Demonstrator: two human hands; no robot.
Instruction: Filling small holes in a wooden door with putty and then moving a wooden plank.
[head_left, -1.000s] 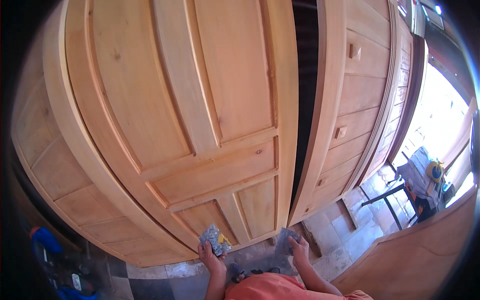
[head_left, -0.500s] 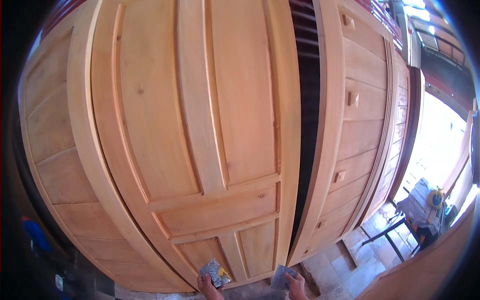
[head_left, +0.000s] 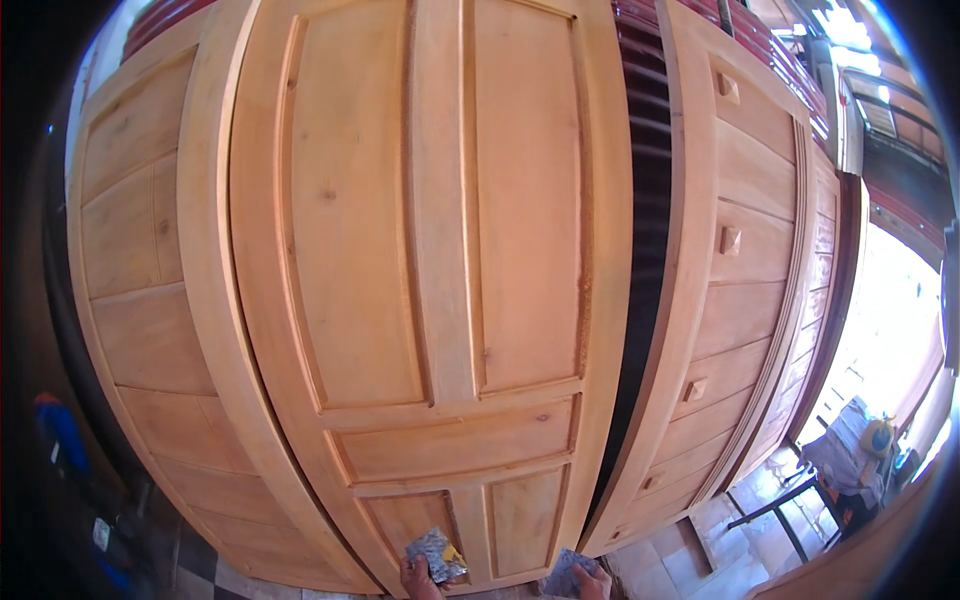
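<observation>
My left hand (head_left: 418,580), at the lower edge, is closed on a small silvery plate (head_left: 428,547) with a yellow smear near its right corner. To its right, my right hand (head_left: 596,582) grips a thin, flat grey piece (head_left: 566,572); whether it is a scraper or a sheet I cannot tell. Both things are in front of the bottom of a tall pale wooden door (head_left: 525,200), which stands upright with raised mouldings around its panels. The left plate overlaps the lower left panel in view. I cannot tell whether either piece touches the wood.
Another panelled door (head_left: 150,335) stands on the left, and a door with square studs (head_left: 745,290) on the right. A dark gap shows corrugated red sheeting (head_left: 650,130). At right, a stand (head_left: 775,510) carries a cloth and a yellowish bundle (head_left: 878,437) above the tiled floor (head_left: 670,560).
The doors and surroundings have shifted right and slightly down in the picture as the view turned. Both hands stay low, still holding the same pieces, a little lower in the picture.
</observation>
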